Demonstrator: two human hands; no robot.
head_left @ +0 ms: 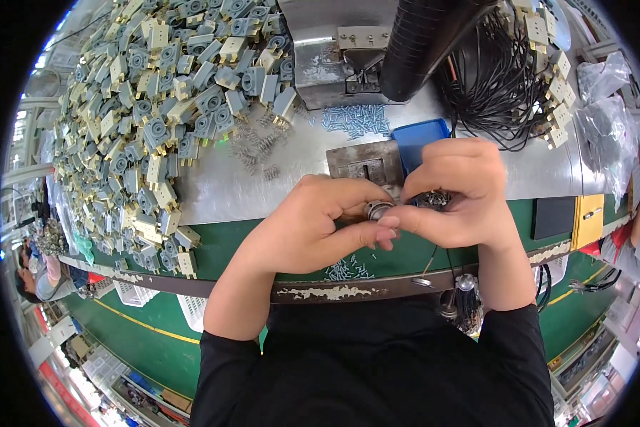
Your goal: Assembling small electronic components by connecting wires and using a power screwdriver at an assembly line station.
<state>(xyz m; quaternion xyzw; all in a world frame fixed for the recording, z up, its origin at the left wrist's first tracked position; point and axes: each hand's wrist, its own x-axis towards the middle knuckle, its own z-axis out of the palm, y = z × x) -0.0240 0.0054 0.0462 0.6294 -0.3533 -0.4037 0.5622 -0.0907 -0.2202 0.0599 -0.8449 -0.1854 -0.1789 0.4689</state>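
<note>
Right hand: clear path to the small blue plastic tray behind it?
Probably yes. The blue plastic tray lies just beyond the right hand with nothing between, but that hand's fingers are pinching a small part.

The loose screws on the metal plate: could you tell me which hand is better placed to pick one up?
Probably the right hand: it sits nearer the screws, while the left hand grips the small metal part.
</note>
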